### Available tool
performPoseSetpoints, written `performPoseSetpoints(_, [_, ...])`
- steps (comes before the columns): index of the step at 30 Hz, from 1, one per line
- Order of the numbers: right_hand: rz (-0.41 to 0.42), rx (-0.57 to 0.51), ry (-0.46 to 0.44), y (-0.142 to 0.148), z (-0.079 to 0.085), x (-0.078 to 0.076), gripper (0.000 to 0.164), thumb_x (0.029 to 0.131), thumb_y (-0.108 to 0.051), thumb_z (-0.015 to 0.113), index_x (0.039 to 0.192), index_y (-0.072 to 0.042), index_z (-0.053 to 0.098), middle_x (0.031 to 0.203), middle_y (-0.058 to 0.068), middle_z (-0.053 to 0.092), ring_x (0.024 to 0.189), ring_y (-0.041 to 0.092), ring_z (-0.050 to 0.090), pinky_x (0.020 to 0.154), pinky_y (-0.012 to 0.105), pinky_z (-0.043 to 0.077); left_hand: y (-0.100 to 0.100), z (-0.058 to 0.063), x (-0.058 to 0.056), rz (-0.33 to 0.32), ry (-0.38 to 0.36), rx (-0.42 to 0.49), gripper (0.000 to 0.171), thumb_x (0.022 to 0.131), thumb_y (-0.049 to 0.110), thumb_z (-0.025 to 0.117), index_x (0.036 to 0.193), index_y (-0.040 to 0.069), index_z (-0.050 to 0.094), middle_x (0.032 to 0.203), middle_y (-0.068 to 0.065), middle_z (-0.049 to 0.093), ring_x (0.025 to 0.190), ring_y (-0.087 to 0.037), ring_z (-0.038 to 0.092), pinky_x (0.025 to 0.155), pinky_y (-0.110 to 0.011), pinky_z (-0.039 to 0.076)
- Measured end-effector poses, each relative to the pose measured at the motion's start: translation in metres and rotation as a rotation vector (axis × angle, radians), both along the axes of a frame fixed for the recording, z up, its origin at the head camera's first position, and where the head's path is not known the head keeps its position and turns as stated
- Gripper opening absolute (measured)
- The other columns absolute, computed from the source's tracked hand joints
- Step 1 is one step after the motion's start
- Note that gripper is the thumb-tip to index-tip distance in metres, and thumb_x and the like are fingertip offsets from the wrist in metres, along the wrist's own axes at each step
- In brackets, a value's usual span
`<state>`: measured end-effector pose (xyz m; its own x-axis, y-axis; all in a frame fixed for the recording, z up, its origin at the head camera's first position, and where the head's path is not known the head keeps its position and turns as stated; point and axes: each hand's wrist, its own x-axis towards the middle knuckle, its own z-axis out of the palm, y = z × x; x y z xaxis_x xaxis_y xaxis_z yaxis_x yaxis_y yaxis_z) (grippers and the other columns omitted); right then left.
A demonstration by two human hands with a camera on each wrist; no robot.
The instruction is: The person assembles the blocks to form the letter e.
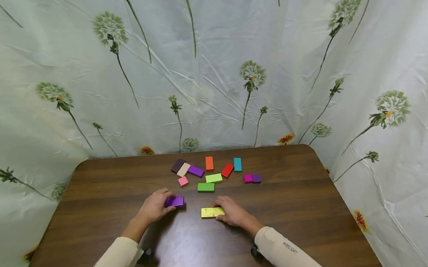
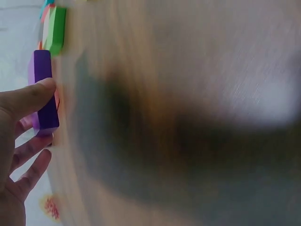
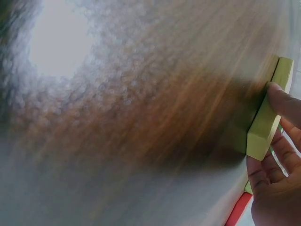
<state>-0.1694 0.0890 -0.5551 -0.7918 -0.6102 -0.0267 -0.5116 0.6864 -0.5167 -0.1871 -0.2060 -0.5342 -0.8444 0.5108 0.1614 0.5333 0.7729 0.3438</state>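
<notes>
Pinching a purple block [image 1: 177,201] — that's my left hand [image 1: 155,207]. My right hand [image 1: 233,212] grips a yellow block [image 1: 208,213] nearby.

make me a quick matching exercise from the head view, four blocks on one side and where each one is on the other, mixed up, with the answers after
Blocks
1. yellow block
2. beige block
3. magenta block
4. blue block

Places
a. side by side with a small purple block
b. just right of the red block
c. gripped by the right hand
d. between a dark block and a longer purple block

Right pairs: 1-c, 2-d, 3-a, 4-b
</notes>
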Motion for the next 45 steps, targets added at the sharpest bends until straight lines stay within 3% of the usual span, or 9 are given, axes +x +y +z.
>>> performPoseSetpoints(6, [0.002, -0.009, 0.015, 0.001, 0.002, 0.0, 0.027, 0.083, -0.013, 0.075, 0.106, -0.006, 0.064, 0.103, 0.005, 0.061, 0.1, 0.022, 0.056, 0.089, 0.035, 0.045, 0.019, -0.012, 0.015, -0.009, 0.016, 0.022, 0.03, 0.073, 0.014, 0.082, 0.098, 0.004, 0.068, 0.091, -0.005, 0.063, 0.087, -0.025, 0.061, 0.079, -0.041, 0.05])
performPoseSetpoints(15, [-0.002, -0.005, 0.013, 0.0, -0.001, 0.001, 0.027, 0.083, -0.015, 0.075, 0.106, -0.006, 0.064, 0.104, 0.004, 0.061, 0.101, 0.022, 0.056, 0.09, 0.035, 0.045, 0.037, -0.025, 0.025, -0.016, 0.018, 0.053, 0.028, 0.07, 0.011, 0.083, 0.094, 0.005, 0.069, 0.09, -0.006, 0.062, 0.086, -0.027, 0.06, 0.078, -0.04, 0.049])
performPoseSetpoints(45, [-0.038, 0.016, -0.031, -0.002, 0.0, 0.002, 0.028, 0.084, -0.016, 0.074, 0.109, -0.009, 0.065, 0.104, 0.001, 0.06, 0.103, 0.019, 0.054, 0.091, 0.033, 0.044, 0.051, -0.036, 0.03, 0.025, 0.02, 0.093, 0.03, 0.07, 0.015, 0.084, 0.096, 0.009, 0.072, 0.092, -0.003, 0.063, 0.088, -0.024, 0.058, 0.079, -0.041, 0.047])
